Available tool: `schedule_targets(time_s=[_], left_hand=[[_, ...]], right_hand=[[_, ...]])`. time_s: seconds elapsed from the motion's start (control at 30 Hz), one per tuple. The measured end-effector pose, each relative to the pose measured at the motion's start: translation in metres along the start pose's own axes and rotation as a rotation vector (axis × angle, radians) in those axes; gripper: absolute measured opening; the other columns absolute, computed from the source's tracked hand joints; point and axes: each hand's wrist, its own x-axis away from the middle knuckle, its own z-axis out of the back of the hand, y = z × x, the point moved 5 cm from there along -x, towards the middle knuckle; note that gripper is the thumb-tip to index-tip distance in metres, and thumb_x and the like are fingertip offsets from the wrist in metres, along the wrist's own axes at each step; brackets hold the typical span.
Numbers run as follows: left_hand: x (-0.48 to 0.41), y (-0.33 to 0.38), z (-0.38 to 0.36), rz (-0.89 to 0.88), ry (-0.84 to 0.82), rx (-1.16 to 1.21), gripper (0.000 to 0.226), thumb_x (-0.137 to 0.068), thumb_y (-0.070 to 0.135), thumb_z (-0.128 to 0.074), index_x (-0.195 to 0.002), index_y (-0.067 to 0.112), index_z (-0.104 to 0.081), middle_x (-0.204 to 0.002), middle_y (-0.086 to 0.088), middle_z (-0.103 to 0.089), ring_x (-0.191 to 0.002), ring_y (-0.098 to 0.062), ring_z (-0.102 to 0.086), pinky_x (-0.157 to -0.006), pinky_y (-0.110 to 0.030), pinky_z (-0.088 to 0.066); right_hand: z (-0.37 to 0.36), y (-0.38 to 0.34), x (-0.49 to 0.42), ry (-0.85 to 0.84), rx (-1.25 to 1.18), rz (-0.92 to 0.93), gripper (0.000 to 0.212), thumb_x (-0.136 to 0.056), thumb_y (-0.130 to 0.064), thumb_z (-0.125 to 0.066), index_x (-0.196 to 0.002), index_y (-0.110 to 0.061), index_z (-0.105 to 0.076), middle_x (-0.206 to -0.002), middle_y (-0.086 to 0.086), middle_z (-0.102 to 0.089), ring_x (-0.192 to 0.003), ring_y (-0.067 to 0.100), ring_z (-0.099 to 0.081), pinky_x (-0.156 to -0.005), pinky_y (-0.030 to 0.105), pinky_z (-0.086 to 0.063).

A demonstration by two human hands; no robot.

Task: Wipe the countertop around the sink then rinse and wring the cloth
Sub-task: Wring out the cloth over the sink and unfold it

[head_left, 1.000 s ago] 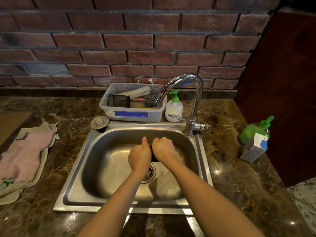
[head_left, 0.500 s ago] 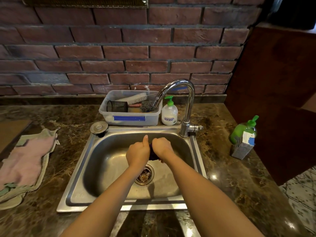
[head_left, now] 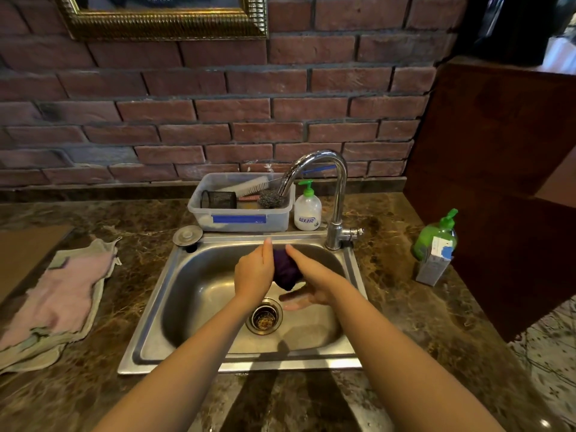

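Over the sink (head_left: 149, 332) basin, the dark purple cloth (head_left: 285, 271) hangs bunched between both hands, long axis running down toward the drain; the left hand (head_left: 254, 275) grips it, the right hand (head_left: 307, 283) loosens beside it.

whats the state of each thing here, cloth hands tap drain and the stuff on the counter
purple cloth: bunched up, held over the sink between both hands
left hand: gripping the cloth
right hand: on the cloth, grip unclear
faucet: no water visible
sink: not filled
drain strainer: seated, holding debris
sink plug: out, lying on the rim
pink towel: lying flat on the countertop
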Motion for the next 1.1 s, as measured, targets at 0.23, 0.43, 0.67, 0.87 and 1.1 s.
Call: schedule_targets(time_s=[0.23, 0.43, 0.67, 0.87, 1.1], left_hand=[[0.026, 0.009, -0.013, -0.06, -0.171, 0.123, 0.039, -0.098, 0.045, -0.024, -0.084, 0.024, -0.053, -0.074, -0.001, -0.061, -0.069, -0.015, -0.061, -0.054, -0.026, -0.048], [0.046, -0.016, -0.007, 0.295, -0.512, 0.479, 0.034, -0.095, 0.052, -0.029, -0.099, 0.026, -0.051, -0.086, -0.007, -0.067, -0.072, -0.02, -0.067, -0.065, -0.031, -0.054], [0.047, -0.024, 0.016, 0.108, -0.532, 0.428, 0.025, -0.091, 0.031, -0.055, -0.113, 0.02, -0.051, -0.111, -0.006, -0.061, -0.09, -0.014, -0.066, -0.067, -0.022, -0.057], [0.042, -0.024, 0.022, 0.212, -0.444, 0.657, 0.024, -0.098, 0.016, -0.041, -0.117, 0.013, -0.055, -0.113, -0.009, -0.061, -0.097, -0.02, -0.063, -0.072, -0.026, -0.053], [0.048, -0.018, 0.023, 0.184, -0.446, 0.679, 0.024, -0.094, 0.025, -0.049, -0.115, 0.013, -0.052, -0.109, -0.009, -0.06, -0.095, -0.02, -0.061, -0.072, -0.028, -0.054]], right_hand=[[0.015, -0.007, -0.003, 0.417, 0.2, 0.223, 0.057, -0.083, -0.066, -0.04, -0.086, -0.012, -0.06, -0.076, 0.006, -0.064, -0.065, 0.018, -0.059, -0.051, 0.025, -0.044], [0.011, -0.001, 0.003, 0.687, 0.47, 0.362, 0.06, -0.093, -0.057, -0.028, -0.067, -0.013, -0.06, -0.069, 0.003, -0.063, -0.065, 0.014, -0.058, -0.052, 0.027, -0.037], [0.002, 0.02, 0.016, 0.549, 0.12, 0.326, 0.059, -0.092, -0.062, -0.022, -0.093, -0.016, -0.059, -0.076, 0.002, -0.063, -0.068, 0.017, -0.062, -0.048, 0.025, -0.046], [-0.002, 0.038, 0.04, 0.24, -0.098, 0.38, 0.03, -0.096, -0.041, -0.041, -0.118, -0.027, -0.056, -0.116, 0.003, -0.063, -0.103, 0.019, -0.061, -0.07, 0.029, -0.054], [-0.017, 0.051, 0.067, 0.009, -0.106, 0.415, 0.041, -0.083, -0.021, -0.068, -0.122, -0.029, -0.058, -0.117, 0.0, -0.065, -0.104, 0.018, -0.064, -0.073, 0.027, -0.054]])
